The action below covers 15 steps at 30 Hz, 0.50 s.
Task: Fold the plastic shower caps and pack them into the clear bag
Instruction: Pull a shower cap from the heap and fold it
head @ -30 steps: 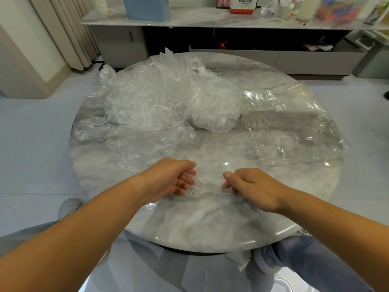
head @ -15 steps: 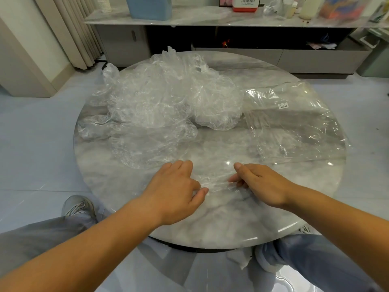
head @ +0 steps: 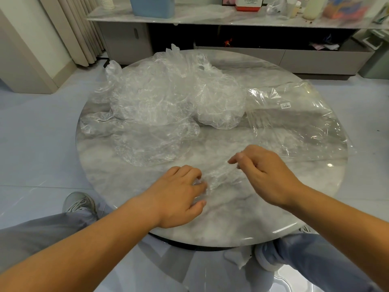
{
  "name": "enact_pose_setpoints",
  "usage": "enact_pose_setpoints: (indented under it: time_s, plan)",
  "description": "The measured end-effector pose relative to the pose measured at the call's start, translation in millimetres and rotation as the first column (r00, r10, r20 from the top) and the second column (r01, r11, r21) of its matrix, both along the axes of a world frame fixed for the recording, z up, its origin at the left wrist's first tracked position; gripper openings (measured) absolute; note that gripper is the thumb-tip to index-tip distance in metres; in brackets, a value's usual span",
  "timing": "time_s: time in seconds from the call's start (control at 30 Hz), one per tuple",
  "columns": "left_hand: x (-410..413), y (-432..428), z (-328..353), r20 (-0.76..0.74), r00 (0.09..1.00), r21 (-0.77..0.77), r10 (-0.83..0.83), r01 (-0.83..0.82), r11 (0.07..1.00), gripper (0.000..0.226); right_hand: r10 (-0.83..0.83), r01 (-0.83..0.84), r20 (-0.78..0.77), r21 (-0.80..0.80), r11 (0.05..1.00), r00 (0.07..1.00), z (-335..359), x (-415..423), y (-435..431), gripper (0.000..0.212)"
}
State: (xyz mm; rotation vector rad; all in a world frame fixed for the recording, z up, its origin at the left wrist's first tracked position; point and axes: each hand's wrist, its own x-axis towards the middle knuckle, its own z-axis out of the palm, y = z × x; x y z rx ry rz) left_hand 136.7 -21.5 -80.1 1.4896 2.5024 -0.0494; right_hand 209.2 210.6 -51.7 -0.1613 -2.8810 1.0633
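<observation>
We are mid-fold on one shower cap (head: pixel 220 175), stretched low over the worktop (head: pixel 273 209). Our left hand (head: pixel 179 194) curls onto one end and our right hand (head: pixel 267 173) pinches the other. Next, we judge, the ends must meet flat before the cap goes to the clear bag (head: pixel 294 123).

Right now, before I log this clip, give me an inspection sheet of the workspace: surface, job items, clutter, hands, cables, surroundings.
Surface: round marble table, glossy.
Job's things: heap of shower caps, crumpled, far left; single shower cap between the hands; clear bag lying flat on the right, bearing a small label.
Clutter: blue bin, red-and-white box and bottles on the back shelf.
Grippers: left hand grips the single cap's near end; right hand pinches its other end.
Cables: nothing seen.
Surroundings: curtain, low cabinet, pale floor.
</observation>
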Motion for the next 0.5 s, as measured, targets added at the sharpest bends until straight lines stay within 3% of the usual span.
enact_pose_setpoints:
  time_s: [0.13, 0.3, 0.37, 0.5]
  plan:
    - [-4.6, -3.3, -0.1, 0.068, 0.997, 0.002, 0.020, -0.020, 1.000, 0.056, 0.243, -0.244, 0.097, -0.003, 0.970, 0.965, -18.4, -4.2, -12.8, 0.059]
    - [-11.6, -4.6, 2.2, 0.307, 0.927, 0.014, 0.214, -0.230, 0.973, 0.044, 0.239, -0.235, 0.240, -0.046, 0.971, 0.941, -31.6, -3.1, -9.3, 0.063]
    - [-17.2, -4.1, 7.0, 0.449, 0.840, 0.061, 0.303, -0.368, 0.928, 0.040, 0.219, -0.205, 0.276, -0.080, 0.975, 0.936, -29.4, -2.1, -9.0, 0.066]
    - [-25.5, -2.0, 13.7, 0.746, 0.552, 0.134, 0.372, -0.672, 0.728, 0.020, 0.266, -0.258, 0.258, -0.061, 0.964, 0.929, -31.1, -0.7, -12.2, 0.074]
